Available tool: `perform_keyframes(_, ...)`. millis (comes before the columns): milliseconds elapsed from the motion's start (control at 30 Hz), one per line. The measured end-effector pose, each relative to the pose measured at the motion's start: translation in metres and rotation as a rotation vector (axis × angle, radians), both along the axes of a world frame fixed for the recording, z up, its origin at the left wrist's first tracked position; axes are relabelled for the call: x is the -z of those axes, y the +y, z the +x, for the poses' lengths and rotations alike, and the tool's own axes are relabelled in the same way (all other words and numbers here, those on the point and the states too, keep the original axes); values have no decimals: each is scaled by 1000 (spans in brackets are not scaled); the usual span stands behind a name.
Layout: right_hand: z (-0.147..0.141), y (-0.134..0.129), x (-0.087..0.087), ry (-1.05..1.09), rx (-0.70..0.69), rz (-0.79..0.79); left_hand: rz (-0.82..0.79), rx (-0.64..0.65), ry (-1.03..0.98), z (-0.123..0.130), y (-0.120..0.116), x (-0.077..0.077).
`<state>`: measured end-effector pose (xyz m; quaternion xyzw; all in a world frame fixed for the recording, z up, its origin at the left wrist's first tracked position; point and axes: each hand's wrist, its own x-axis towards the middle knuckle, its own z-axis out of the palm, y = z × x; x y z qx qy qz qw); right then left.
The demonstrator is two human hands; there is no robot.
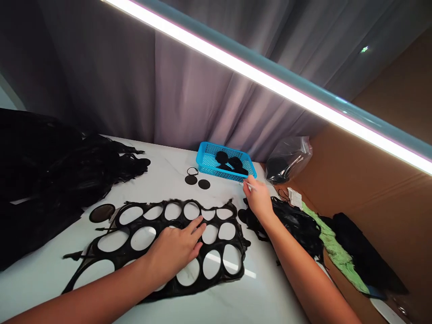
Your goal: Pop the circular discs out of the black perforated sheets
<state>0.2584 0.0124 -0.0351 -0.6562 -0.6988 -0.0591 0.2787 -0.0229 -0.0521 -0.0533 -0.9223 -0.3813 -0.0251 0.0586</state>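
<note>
A black rubbery sheet with rows of round holes lies flat on the white table. My left hand rests on its middle, fingers stretched out and slightly apart. My right hand is closed around a thin, pale, pen-like tool, whose exact kind I cannot make out. It hovers beside the front right corner of a blue plastic basket. Inside the basket are several black discs. Two dark discs and a thin black ring lie left of the basket's front.
A large black heap covers the left side. Tangled black scraps lie under and beside my right forearm, near a green cloth. A clear plastic bag stands against the cardboard wall. A bright tube light crosses above.
</note>
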Motion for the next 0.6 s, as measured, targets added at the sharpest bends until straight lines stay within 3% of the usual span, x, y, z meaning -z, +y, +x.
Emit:
perform_keyframes(100, -7, -19, -4, 145, -73, -50, -32, 22, -21, -4, -2, -6)
perform_keyframes(267, -57, -78, -1, 562, -383, -413, -43, 132, 22, -10, -22, -7)
perform_keyframes(400, -75, -101, 3, 636, -419, -562, -36, 144, 76, -14, -34, -4)
perform_keyframes(600, -74, -108, 8, 638, -452, -586, -56, 198, 60, -20, -32, -4)
